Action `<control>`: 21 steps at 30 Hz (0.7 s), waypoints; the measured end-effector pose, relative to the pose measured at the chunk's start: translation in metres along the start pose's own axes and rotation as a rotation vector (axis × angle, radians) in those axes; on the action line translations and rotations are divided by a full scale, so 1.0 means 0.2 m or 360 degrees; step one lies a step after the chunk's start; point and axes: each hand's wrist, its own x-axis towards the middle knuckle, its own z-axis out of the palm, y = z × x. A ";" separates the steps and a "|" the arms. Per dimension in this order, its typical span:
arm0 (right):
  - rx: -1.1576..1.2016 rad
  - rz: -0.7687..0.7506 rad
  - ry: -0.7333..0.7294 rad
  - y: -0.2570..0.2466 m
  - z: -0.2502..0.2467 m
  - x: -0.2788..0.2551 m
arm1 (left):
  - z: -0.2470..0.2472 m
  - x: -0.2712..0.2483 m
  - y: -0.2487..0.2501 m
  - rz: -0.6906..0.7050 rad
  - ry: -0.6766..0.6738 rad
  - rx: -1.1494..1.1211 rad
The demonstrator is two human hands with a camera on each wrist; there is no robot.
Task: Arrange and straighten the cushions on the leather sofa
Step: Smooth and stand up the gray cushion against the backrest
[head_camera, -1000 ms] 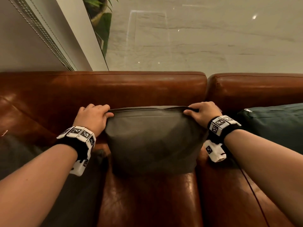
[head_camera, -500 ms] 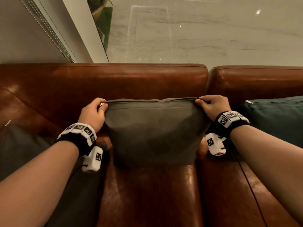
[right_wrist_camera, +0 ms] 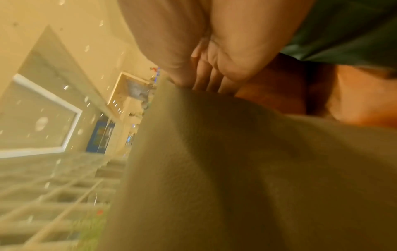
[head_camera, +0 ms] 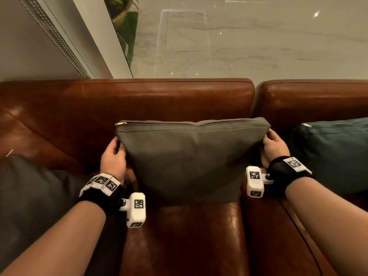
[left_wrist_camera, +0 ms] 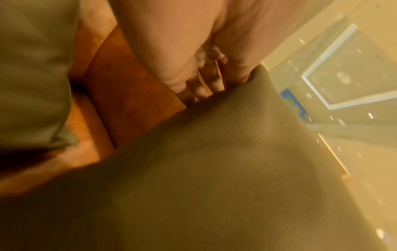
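square grey fabric cushion upright on brown leather sofa seat, leaning on backrest | left hand, right hand pinch its upper side edges, thumb front, fingers behind | likely squaring it upright

A pale marble floor is seen spread out to the right of a grey-white wall. A metal strip is set slanting along that wall. A potted green plant is placed just beside the wall's right edge, on the floor. A pale rectangular outline is reflected in the floor, further right of the wall.
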 end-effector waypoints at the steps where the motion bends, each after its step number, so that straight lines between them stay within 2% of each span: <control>1: 0.0009 0.0012 0.0022 0.00 0.01 -0.01 | 0.02 -0.01 0.02 -0.0008 0.0031 -0.0034; 4: -0.0088 0.0009 0.0135 -0.01 -0.01 0.01 | 0.06 0.01 0.09 -0.0059 0.0125 -0.0065; 8: -0.0442 -0.0052 0.0375 -0.07 -0.06 0.03 | 0.01 0.05 0.13 -0.0177 0.0284 -0.0183; 11: -0.0398 -0.0102 0.0452 -0.08 -0.02 0.03 | -0.03 0.09 0.11 -0.0202 0.0376 -0.0139; 13: -0.0338 -0.0050 0.0486 -0.08 0.03 0.02 | -0.03 0.09 0.12 -0.0224 0.0403 -0.0153; 15: -0.0147 0.0017 0.0469 -0.06 0.06 0.01 | -0.01 0.07 0.12 -0.0134 0.0419 -0.0118; 17: 0.0111 0.0086 0.0341 -0.03 0.06 0.02 | 0.01 0.04 0.11 -0.0007 0.0372 -0.0122; 19: 0.0124 0.0087 0.0234 0.01 0.03 0.05 | 0.01 0.05 0.08 0.0010 0.0295 -0.0171; 21: 0.0058 0.0038 0.0261 0.02 0.01 0.05 | 0.03 0.04 0.07 -0.0047 0.0251 -0.0192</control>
